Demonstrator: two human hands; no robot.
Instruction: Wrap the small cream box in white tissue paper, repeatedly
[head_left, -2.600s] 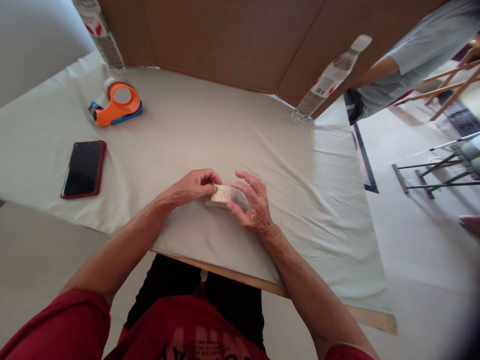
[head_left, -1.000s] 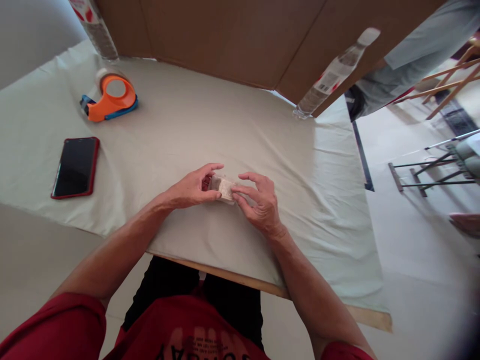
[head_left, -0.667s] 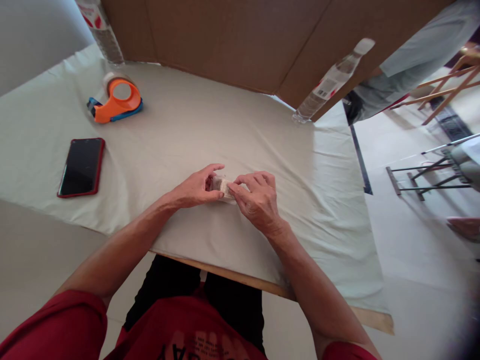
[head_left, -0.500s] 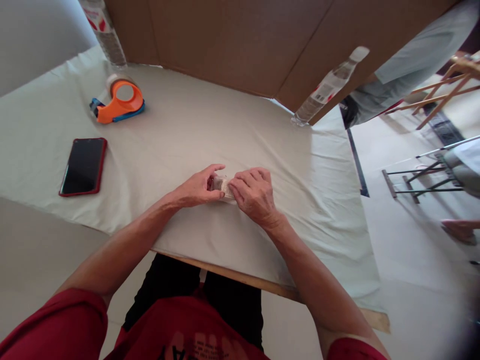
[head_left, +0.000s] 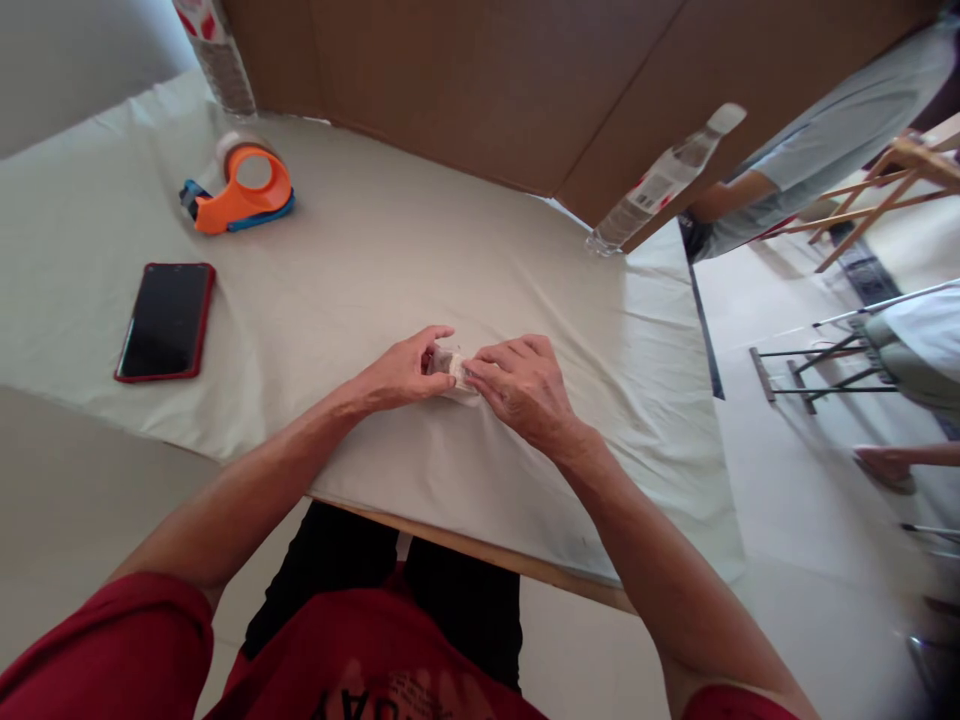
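Observation:
A small see-through container (head_left: 448,366) with pale, beige-white contents lies on the cloth near the table's front; its exact kind is too small to make out. My left hand (head_left: 401,375) grips its left end, thumb on the near side and fingers curled round the far side. At its right end, my right hand (head_left: 525,385) has its thumb and fingertips pinched together, touching the pale contents or the rim. Whatever lies between those fingertips is hidden.
A phone in a red case (head_left: 166,322) and an orange tape dispenser (head_left: 244,190) lie to the left. Behind stands a brown cardboard panel (head_left: 450,90), with a water bottle (head_left: 664,185) at its right and another bottle (head_left: 221,65) at its left. A person's sleeve (head_left: 817,120) shows beyond.
My right hand has shifted slightly to the right, its thumb and fingertips pinched more at the container's end. My left hand keeps its grip. The view has tilted a little.

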